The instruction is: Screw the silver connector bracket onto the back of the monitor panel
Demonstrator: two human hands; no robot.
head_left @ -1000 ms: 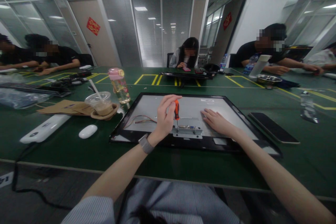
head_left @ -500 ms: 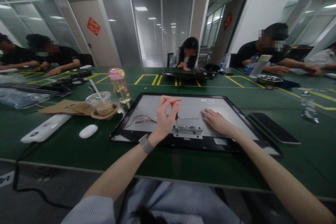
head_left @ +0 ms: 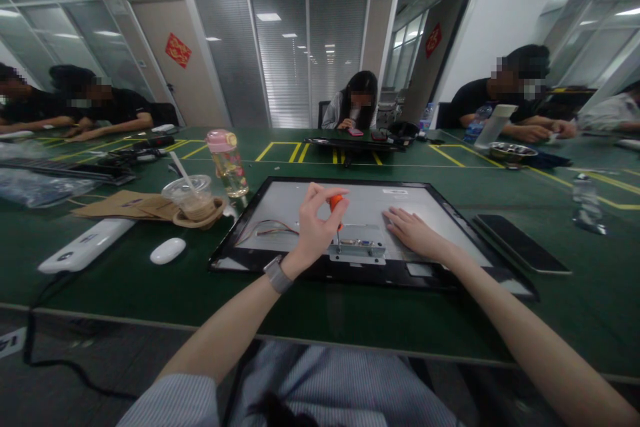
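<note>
A flat display panel (head_left: 350, 197) with a black frame lies back side up before me. My left hand (head_left: 316, 223) grips an orange-handled screwdriver (head_left: 338, 203) between thumb and fingers, held upright. Its shaft points down at the left end of a metal bracket (head_left: 357, 251) with connector ports, near the panel's front edge; whether the tip sits in a screw I cannot tell. My right hand (head_left: 413, 230) rests flat on the panel to the right of the bracket, fingers stretched out. Thin wires (head_left: 273, 228) lie on the panel left of my left hand.
Left of the panel are a pink-lidded bottle (head_left: 228, 163), an iced drink cup (head_left: 193, 199), a white mouse-like case (head_left: 168, 251) and a white power strip (head_left: 87, 245). A black phone (head_left: 520, 243) lies at the right. Several people sit across the green table (head_left: 370, 320).
The fingers of my left hand have shifted on the screwdriver, and more of its orange handle shows. My right hand stays in place. A person at the right has drawn their hands together.
</note>
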